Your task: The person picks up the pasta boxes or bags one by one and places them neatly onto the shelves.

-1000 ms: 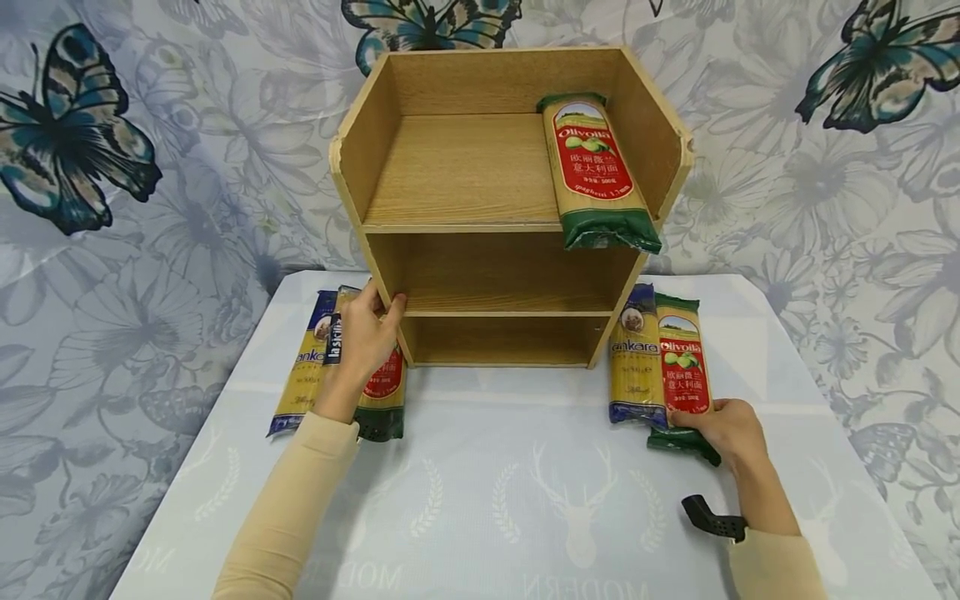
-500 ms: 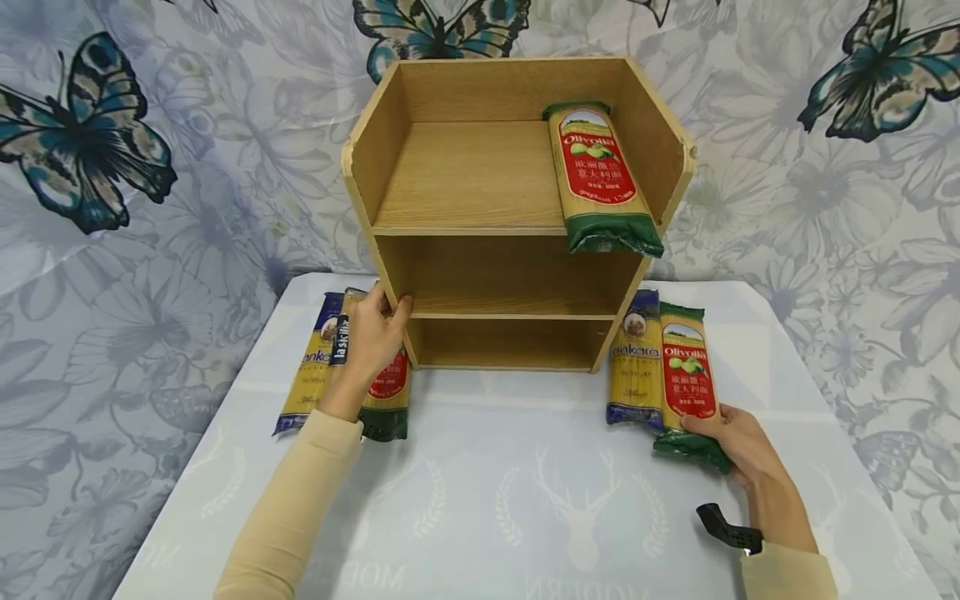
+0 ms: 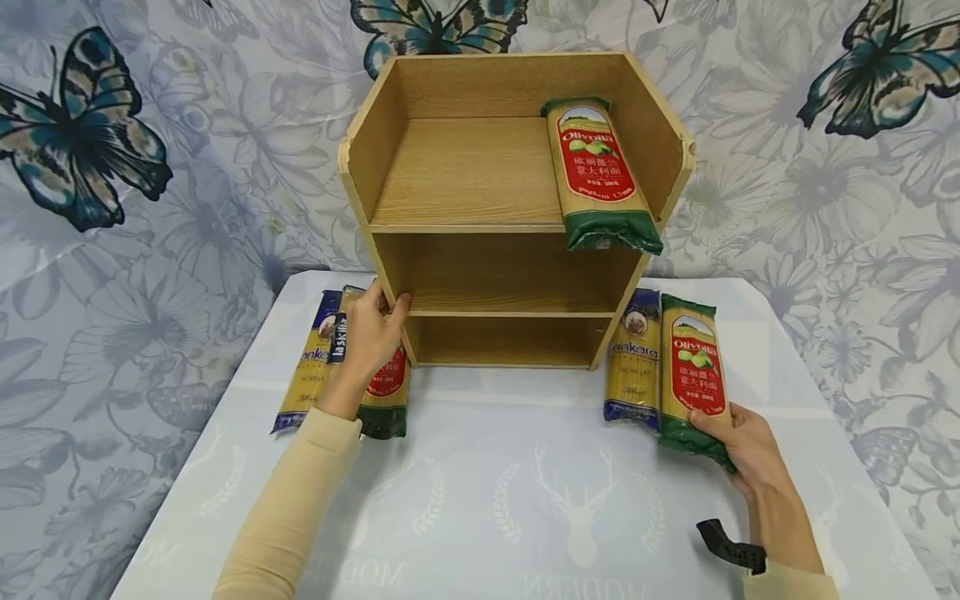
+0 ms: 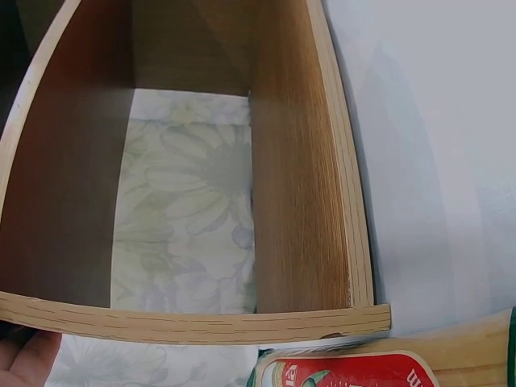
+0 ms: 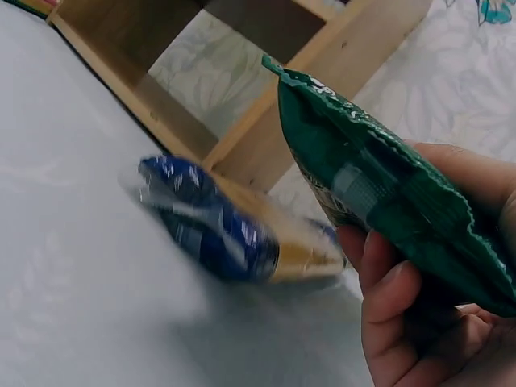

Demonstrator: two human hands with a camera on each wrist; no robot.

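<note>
Left grip point(image 3: 365, 340) is holding the shelf point(image 3: 480, 171), right grip point(image 3: 754, 450) the pasta bag point(image 3: 696, 375)'s end; its stiff, snappy middle is probably needing gentle holding.

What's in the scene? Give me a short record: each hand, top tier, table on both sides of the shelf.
left hand: grips shelf at its left side
right hand: holds red-label pack by its green near end
top tier: second red-label pack, green end over front edge
table, right: Ankara pack
table, left: another Ankara pack, dark-label pack, third red-label pack; last two partly hidden
</note>
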